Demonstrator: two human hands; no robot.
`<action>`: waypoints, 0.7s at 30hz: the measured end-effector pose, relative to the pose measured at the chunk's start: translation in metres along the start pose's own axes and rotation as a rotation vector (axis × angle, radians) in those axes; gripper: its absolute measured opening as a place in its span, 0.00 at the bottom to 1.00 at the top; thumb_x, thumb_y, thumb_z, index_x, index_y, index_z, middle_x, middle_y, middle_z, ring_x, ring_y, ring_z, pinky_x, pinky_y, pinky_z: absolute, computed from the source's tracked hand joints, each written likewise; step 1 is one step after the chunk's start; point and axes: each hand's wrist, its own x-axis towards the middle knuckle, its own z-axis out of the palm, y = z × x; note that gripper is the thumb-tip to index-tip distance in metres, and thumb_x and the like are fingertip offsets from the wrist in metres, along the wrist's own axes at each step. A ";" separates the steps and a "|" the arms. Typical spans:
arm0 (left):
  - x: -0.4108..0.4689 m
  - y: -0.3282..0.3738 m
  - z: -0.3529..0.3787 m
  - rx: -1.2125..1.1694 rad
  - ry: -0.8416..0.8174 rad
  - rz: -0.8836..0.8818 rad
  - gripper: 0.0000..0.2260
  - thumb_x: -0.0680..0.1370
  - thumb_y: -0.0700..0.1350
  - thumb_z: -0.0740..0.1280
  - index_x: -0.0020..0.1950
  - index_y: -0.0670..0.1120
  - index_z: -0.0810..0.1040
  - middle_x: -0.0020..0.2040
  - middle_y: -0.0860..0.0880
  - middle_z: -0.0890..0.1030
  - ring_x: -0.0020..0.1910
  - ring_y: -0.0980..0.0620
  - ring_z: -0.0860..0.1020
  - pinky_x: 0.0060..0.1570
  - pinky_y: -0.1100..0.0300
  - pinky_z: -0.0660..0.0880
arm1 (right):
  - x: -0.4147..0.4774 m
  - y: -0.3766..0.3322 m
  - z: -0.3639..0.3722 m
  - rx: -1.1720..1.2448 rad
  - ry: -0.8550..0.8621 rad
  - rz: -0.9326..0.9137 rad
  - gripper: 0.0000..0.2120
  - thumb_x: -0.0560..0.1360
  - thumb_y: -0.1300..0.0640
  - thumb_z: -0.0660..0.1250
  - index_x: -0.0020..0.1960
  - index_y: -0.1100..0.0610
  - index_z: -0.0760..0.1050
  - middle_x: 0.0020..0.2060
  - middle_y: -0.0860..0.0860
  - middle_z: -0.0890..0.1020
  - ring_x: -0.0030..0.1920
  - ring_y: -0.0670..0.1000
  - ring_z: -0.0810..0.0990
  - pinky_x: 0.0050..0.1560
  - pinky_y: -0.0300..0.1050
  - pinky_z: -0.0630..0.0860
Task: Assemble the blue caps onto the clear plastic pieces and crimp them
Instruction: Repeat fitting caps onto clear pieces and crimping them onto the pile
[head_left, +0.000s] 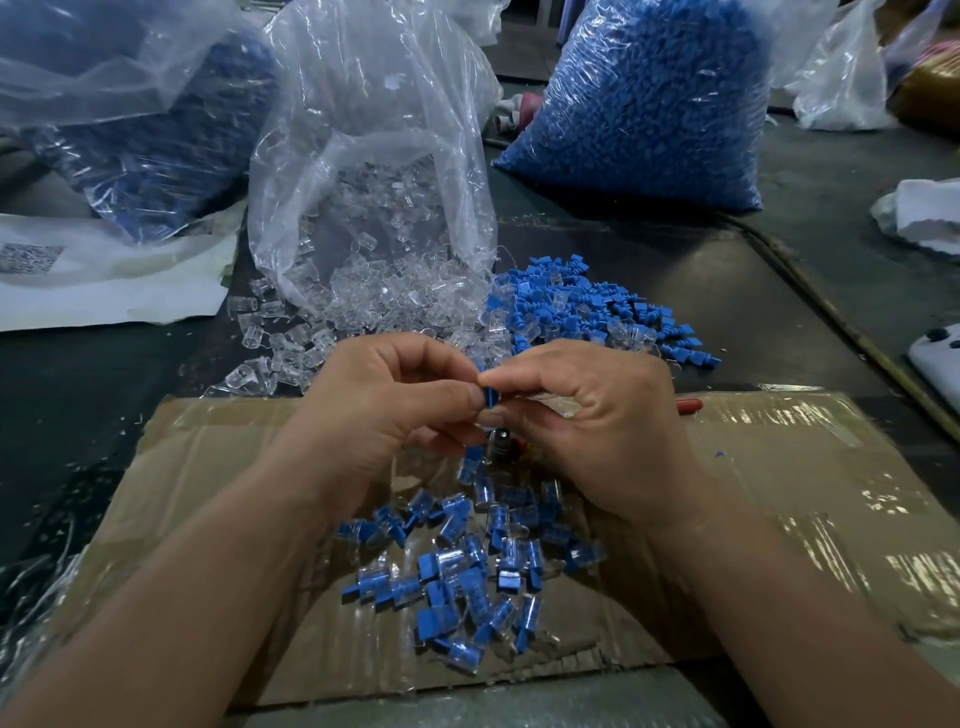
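Mid-assembly: left hand (384, 410) and right hand (587, 426) both pinch one blue cap (489, 399) — the clear piece is hidden. Next move, probably: seat it squarely, then drop it on the finished pile (467, 571) at 6 o'clock.

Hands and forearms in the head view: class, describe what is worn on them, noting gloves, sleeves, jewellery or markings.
Both the left hand and right hand are bare: no gloves, rings or tape show. The left forearm and right forearm are uncovered as far as the frame's lower edge, with no sleeve, watch or bracelet in view. No markings are visible.
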 end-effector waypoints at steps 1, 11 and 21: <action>0.000 0.000 0.000 0.011 -0.001 0.004 0.06 0.57 0.41 0.71 0.33 0.46 0.82 0.31 0.44 0.82 0.27 0.51 0.80 0.27 0.64 0.76 | 0.000 0.000 0.000 -0.007 -0.007 -0.004 0.10 0.65 0.63 0.74 0.46 0.63 0.82 0.40 0.53 0.84 0.42 0.45 0.80 0.46 0.35 0.77; 0.002 -0.002 -0.003 -0.010 0.096 0.052 0.03 0.60 0.41 0.70 0.30 0.48 0.82 0.29 0.47 0.81 0.29 0.51 0.80 0.29 0.66 0.76 | 0.006 0.014 -0.040 -0.080 -0.374 0.454 0.19 0.56 0.36 0.67 0.46 0.40 0.76 0.38 0.32 0.75 0.46 0.29 0.74 0.43 0.23 0.70; 0.005 -0.004 -0.005 -0.110 0.142 0.045 0.02 0.61 0.39 0.69 0.30 0.46 0.80 0.30 0.46 0.80 0.29 0.51 0.81 0.27 0.64 0.77 | 0.002 0.025 -0.054 -0.433 -0.833 0.509 0.37 0.58 0.39 0.76 0.64 0.41 0.66 0.47 0.35 0.65 0.51 0.41 0.65 0.53 0.41 0.66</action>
